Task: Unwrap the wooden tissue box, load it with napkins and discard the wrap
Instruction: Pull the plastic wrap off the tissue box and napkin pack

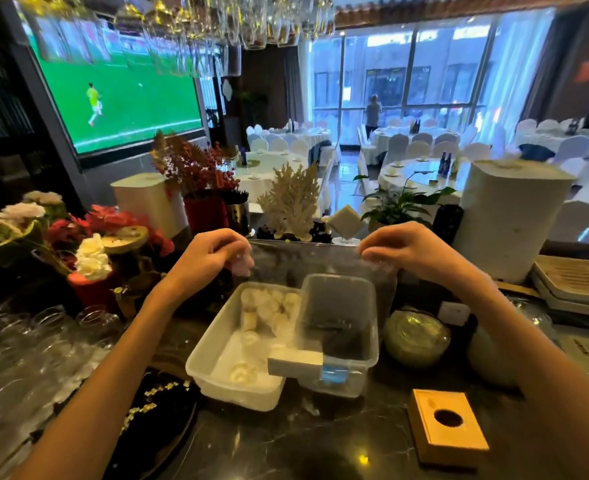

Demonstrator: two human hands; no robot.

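Wrap (315, 261), clear and hard to see, hangs stretched at twelve o'clock, pinched at its top corners by left hand (213, 251) and right hand (409, 249), probably pulled flat for discarding. Bare wooden box (447, 429) sits on the dark counter (321, 445) at five o'clock, beside plastic tubs (237, 368).

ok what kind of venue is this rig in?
Most likely a restaurant or banquet hall, seen from behind its bar counter. Round tables with white-covered chairs fill the room, stemware hangs overhead, and glasses crowd the counter.
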